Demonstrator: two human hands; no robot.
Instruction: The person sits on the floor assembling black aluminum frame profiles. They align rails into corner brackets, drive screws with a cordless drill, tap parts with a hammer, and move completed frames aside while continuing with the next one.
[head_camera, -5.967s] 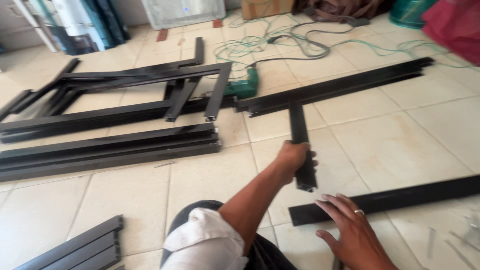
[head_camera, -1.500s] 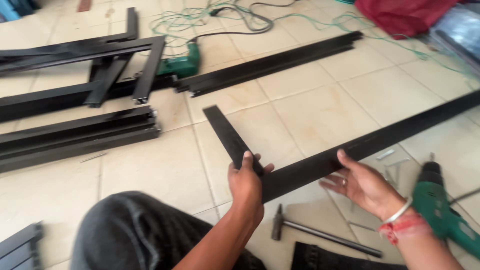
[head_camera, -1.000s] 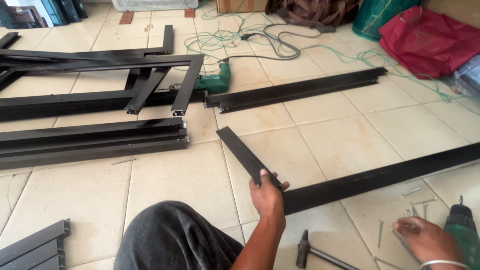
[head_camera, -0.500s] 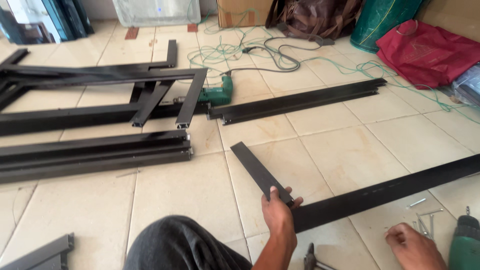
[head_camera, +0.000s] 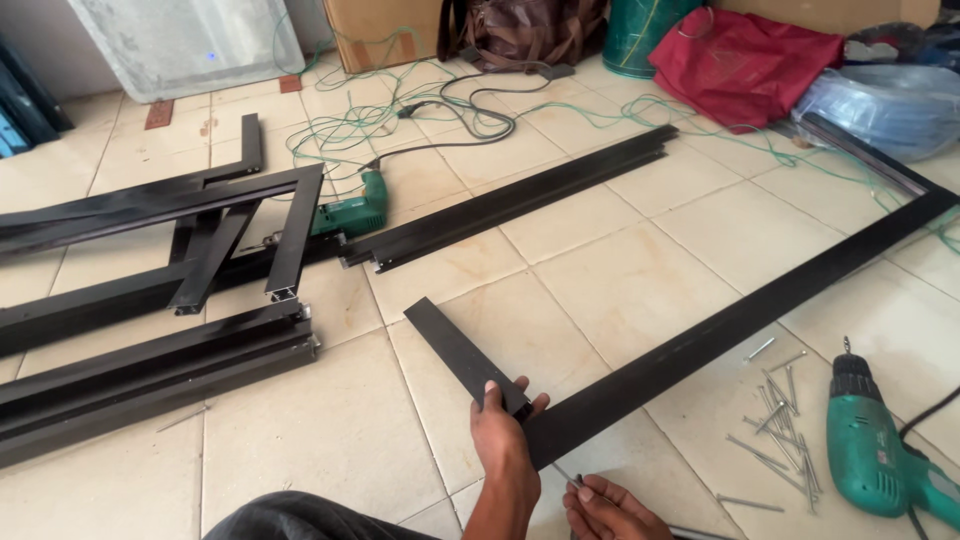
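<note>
Head view: the short black metal bar (head_camera: 462, 355) is held flat on the tiled floor (head_camera: 620, 285) by the left hand (head_camera: 503, 432), fingers closed over its near end, where it meets the end of the long black metal bar (head_camera: 740, 315) at a corner. The right hand (head_camera: 607, 508) is seen at the lower edge, fingers pinched shut on a small dark object too small to identify. Loose screws (head_camera: 780, 420) and a green drill (head_camera: 875, 450) are noted just right of the long bar; stacked black frame sections (head_camera: 150, 375) and a second green drill (head_camera: 350, 213) lie well apart at left.
</note>
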